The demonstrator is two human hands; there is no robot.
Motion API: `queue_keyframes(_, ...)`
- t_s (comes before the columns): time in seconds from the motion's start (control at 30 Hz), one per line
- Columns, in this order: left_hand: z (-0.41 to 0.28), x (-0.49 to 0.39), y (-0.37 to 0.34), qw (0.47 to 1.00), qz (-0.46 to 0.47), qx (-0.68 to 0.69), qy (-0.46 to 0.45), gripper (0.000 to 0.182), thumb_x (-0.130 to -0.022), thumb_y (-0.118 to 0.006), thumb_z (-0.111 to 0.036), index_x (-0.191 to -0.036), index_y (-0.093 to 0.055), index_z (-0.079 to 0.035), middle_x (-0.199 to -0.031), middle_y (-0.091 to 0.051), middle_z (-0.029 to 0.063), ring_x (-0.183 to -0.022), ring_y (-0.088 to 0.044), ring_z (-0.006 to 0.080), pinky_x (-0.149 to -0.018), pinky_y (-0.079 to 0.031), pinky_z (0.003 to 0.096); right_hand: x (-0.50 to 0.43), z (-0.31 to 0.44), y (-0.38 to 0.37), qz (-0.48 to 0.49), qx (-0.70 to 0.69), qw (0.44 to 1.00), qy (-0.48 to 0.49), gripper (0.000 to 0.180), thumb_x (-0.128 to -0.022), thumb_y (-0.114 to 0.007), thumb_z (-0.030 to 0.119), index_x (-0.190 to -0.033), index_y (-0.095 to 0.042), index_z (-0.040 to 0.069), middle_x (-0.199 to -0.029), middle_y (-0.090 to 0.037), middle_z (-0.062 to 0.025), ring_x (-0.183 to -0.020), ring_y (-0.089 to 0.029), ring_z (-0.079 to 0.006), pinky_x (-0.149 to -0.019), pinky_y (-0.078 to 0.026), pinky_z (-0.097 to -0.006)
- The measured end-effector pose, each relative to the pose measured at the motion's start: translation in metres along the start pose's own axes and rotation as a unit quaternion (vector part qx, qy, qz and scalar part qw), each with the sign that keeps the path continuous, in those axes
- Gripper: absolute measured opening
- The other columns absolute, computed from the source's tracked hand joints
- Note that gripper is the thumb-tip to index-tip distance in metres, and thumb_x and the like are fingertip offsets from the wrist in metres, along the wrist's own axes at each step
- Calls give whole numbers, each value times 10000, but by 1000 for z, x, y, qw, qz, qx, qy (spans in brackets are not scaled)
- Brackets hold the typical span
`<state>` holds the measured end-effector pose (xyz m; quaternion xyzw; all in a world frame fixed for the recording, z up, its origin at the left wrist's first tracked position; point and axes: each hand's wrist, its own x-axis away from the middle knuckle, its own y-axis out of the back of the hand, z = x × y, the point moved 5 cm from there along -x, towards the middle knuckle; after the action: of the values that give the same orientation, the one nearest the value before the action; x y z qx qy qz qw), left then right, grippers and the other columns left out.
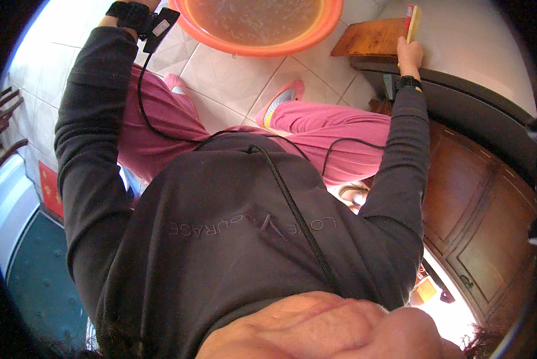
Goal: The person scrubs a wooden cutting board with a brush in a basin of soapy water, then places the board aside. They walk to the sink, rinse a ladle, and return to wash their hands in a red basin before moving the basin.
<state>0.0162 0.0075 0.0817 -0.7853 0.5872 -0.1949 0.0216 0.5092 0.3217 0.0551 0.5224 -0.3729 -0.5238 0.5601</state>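
Observation:
At the upper right my right hand (410,54) is closed around the handle of a brush (413,24) with red and white bristles, held upright beside a flat wooden board (369,39). My left hand (148,3) is cut off by the top edge at the upper left; its fingers are out of the frame, so what it holds cannot be seen. An orange plastic basin (255,50) of murky brown water lies at the top centre, between the two hands.
A dark wooden cabinet (466,197) with a pale top (470,49) stands on the right. The floor is tiled (232,72). A black cable (145,112) runs from the left wrist across my lap. Dark curved wooden parts (8,143) and a teal cushioned surface (44,278) lie at the left.

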Motion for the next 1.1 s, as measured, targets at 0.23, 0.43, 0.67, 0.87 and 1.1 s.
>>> queue_keyframes(0.23,-1,-1,4,1000,-7,-9,-6,415,-935,-658,-170,-1272,-534,39,-1131,-681,192,-992,-701,316,-830,-600,417,-3,-3,-9,-30,27,999,21,523,-843,-626,390,-987,-684,-110,-1006,-672,-348,-986,-662,-490,-857,-526,-539)
queue_keyframes(0.43,1,-7,8,1000,15,-9,-10,415,-937,-654,-171,-1280,-536,32,-1124,-692,176,-960,-711,296,-805,-605,399,-8,-3,-7,5,70,998,8,501,-862,-639,418,-1024,-663,-55,-1022,-686,-300,-997,-666,-467,-845,-532,-537)
queue_keyframes(0.67,-2,-4,9,999,-33,-27,12,446,-927,-670,-181,-1291,-531,36,-1139,-682,175,-995,-699,292,-835,-593,405,10,13,16,-42,148,986,65,393,-880,-670,365,-1019,-671,-2,-1040,-688,-244,-980,-675,-431,-808,-544,-542)
queue_keyframes(0.87,-6,-1,6,999,-39,-25,6,459,-927,-668,-178,-1302,-525,44,-1129,-680,170,-991,-693,293,-850,-586,408,8,10,16,-30,165,984,56,340,-857,-669,292,-1005,-676,-14,-1030,-689,-244,-968,-676,-438,-797,-556,-522)
queue_keyframes(1.1,-7,-1,8,1000,-13,-11,-7,412,-936,-656,-174,-1282,-546,19,-1131,-682,164,-998,-693,276,-836,-592,394,-8,12,11,-29,73,994,74,463,-846,-682,367,-1061,-655,-42,-1031,-699,-262,-972,-683,-419,-815,-546,-502)
